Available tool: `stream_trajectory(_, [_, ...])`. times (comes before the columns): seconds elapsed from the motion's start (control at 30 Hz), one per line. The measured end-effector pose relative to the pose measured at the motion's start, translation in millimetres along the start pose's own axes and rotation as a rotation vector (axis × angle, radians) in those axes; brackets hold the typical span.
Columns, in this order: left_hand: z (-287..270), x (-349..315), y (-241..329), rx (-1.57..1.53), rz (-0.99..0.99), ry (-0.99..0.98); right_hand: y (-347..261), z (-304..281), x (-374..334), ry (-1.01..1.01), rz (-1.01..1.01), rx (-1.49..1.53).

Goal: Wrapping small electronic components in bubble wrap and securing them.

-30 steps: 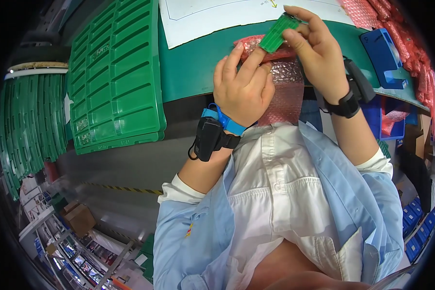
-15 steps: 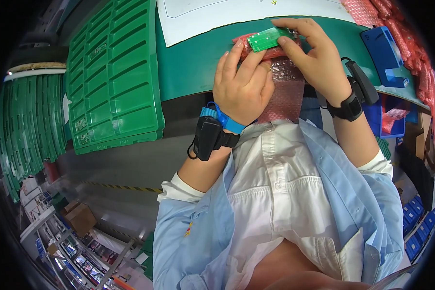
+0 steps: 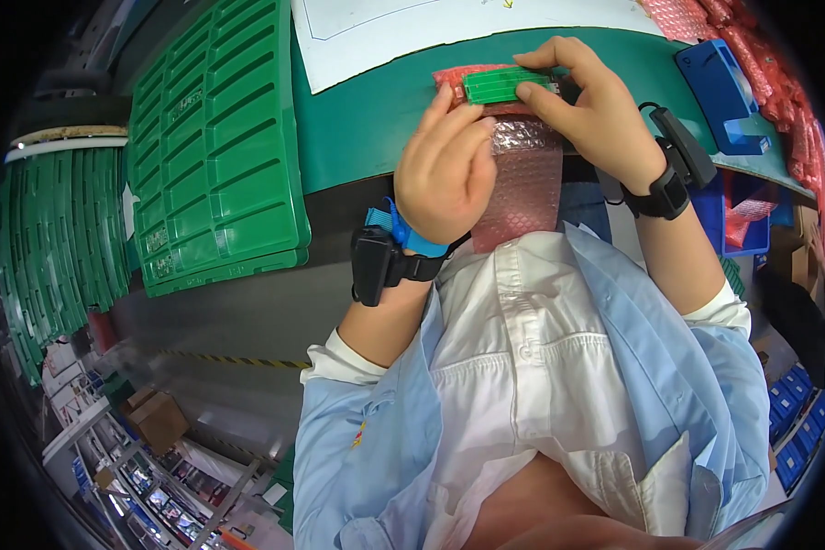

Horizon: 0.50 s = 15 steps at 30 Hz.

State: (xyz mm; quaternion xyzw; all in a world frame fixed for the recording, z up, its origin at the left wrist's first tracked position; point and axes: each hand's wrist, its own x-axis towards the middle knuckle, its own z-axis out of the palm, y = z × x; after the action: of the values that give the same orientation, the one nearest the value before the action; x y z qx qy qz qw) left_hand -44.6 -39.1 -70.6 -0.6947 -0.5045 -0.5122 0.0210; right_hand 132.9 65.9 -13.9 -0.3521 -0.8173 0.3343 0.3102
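A green circuit board lies nearly level above pink bubble wrap at the near edge of the green bench mat. My right hand pinches its right end, thumb on the near side and forefinger on the far side. To the left, my left hand has its fingers stretched toward the far side, tips by the board's left end and the wrap. Whether those fingertips touch the wrap cannot be made out. A strip of the wrap hangs over the bench edge toward my shirt.
Green ribbed trays stand at the left, with more stacked trays beyond. A white sheet covers the far bench. At the right are a blue holder, a pile of pink bubble wrap and a blue bin.
The board has turned from a slant to nearly level, and its face looks different. My left hand has drawn back from it, left and slightly nearer. My right hand still grips its right end.
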Motion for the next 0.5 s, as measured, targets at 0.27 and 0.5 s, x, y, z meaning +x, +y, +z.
stream_trajectory(0.27, [-5,11,12,0.349,0.118,-0.087,1,-12,16,-0.122,-0.126,-0.139])
stream_trajectory(0.5, [-6,9,6,0.289,0.081,-0.147,1,-13,44,-0.486,-0.070,0.046])
